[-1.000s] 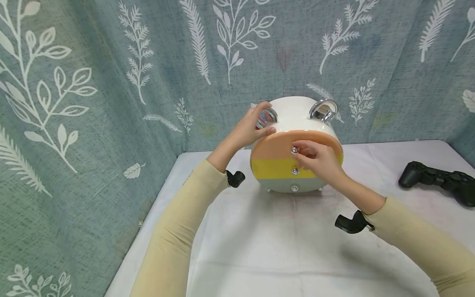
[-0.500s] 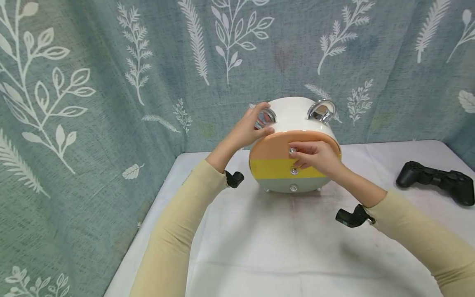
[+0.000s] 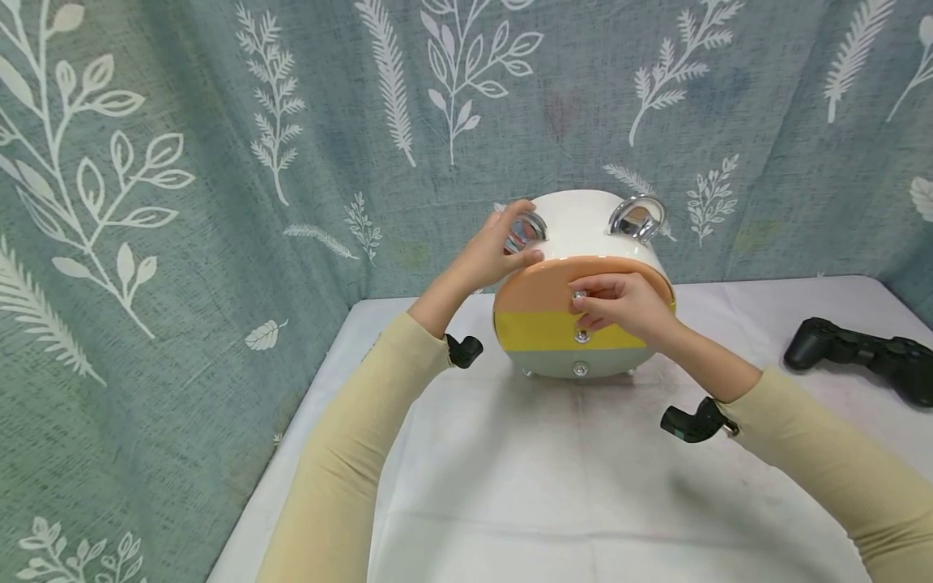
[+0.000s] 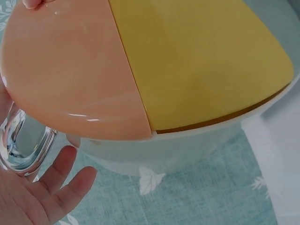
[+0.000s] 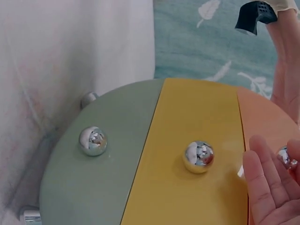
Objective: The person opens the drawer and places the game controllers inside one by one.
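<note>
A round white drawer box (image 3: 576,223) stands at the table's back, its front banded orange, yellow and grey-green. Each band carries a chrome knob; the orange drawer's knob (image 5: 287,158) is pinched between the thumb and fingers of my right hand (image 3: 619,306). My left hand (image 3: 490,253) holds the box at its upper left, around the chrome loop (image 4: 28,145), thumb on the rim above the orange front (image 4: 70,70). Two of its fingers stand off the box in the left wrist view. A narrow dark gap runs along the edge of the yellow front (image 4: 197,70).
A black game controller (image 3: 863,356) lies at the right on the white-covered table (image 3: 496,486). A second chrome loop (image 3: 637,219) rises from the box's top right. The patterned curtain (image 3: 408,202) hangs just behind the box.
My right hand has turned slightly, its wrist a little higher, its fingers remaining at the orange drawer's knob. My left hand and the box have stayed in place.
</note>
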`<state>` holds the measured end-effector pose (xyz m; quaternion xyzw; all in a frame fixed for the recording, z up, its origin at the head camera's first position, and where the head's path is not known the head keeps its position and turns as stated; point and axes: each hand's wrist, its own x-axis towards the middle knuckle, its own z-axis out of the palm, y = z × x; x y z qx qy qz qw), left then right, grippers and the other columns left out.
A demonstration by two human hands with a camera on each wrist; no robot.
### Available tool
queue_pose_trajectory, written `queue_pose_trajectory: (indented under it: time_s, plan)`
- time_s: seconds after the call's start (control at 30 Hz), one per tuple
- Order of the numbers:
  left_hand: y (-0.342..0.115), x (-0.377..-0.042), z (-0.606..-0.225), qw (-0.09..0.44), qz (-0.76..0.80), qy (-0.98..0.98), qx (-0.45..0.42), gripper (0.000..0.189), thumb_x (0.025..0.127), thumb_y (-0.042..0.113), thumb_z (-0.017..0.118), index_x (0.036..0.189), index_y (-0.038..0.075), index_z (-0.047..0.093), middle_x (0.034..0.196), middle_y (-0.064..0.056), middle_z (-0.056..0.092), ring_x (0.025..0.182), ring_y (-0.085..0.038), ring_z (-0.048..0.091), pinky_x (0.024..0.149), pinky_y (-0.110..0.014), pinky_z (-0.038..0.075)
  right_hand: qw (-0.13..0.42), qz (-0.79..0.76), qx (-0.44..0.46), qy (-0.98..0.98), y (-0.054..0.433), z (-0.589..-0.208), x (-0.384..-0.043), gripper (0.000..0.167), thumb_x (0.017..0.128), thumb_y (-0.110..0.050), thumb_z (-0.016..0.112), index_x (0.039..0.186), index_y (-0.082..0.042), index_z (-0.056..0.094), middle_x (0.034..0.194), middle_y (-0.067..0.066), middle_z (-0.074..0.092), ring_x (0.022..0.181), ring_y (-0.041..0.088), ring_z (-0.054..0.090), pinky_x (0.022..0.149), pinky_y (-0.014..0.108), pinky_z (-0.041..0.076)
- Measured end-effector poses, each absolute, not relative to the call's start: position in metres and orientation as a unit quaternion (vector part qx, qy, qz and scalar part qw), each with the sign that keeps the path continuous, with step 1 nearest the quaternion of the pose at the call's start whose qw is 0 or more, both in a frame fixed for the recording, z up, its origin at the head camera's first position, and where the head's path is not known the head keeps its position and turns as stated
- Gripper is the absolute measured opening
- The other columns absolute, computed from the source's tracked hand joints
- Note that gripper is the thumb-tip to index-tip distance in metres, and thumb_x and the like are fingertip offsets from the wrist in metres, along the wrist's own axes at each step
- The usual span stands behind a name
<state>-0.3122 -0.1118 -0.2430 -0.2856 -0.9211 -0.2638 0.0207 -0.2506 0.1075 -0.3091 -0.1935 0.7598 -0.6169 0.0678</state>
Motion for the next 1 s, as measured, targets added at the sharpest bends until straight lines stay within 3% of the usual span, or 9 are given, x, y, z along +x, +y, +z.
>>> queue_pose_trajectory:
  time_s: [0.37, 0.77, 1.0]
  plan:
    - [-0.111, -0.313, -0.243, 0.029, -0.265, -0.918, -0.295, 0.065, 0.088, 0.032, 0.061, 0.140, 0.019, 0.024, 0.116, -0.006, 0.044, 0.102, -0.016, 0.045, 0.080, -0.026, 0.047, 0.071, -0.607, -0.193, 0.768, 0.109, -0.311, -0.242, 0.040, 0.088, -0.017, 0.063, 0.121, 0.004, 0.055, 0.088, 0.003, 0.070, 0.077, 0.024, 0.068, 0.069, 0.034, 0.055]
    - [-0.112, -0.313, -0.244, 0.031, -0.267, -0.916, -0.298, 0.064, 0.088, 0.032, 0.060, 0.139, 0.019, 0.025, 0.116, -0.005, 0.045, 0.103, -0.016, 0.044, 0.082, -0.026, 0.048, 0.085, -0.594, -0.186, 0.778, 0.109, -0.310, -0.213, 0.040, 0.087, -0.018, 0.064, 0.120, 0.003, 0.057, 0.094, 0.014, 0.068, 0.074, 0.018, 0.067, 0.072, 0.038, 0.055]
    - [-0.112, -0.312, -0.244, 0.030, -0.268, -0.915, -0.300, 0.065, 0.087, 0.033, 0.060, 0.140, 0.019, 0.024, 0.116, -0.005, 0.045, 0.103, -0.016, 0.045, 0.083, -0.026, 0.047, 0.077, -0.594, -0.201, 0.775, 0.110, -0.311, -0.192, 0.038, 0.086, -0.016, 0.065, 0.117, 0.006, 0.058, 0.092, 0.017, 0.068, 0.072, 0.017, 0.066, 0.069, 0.032, 0.055]
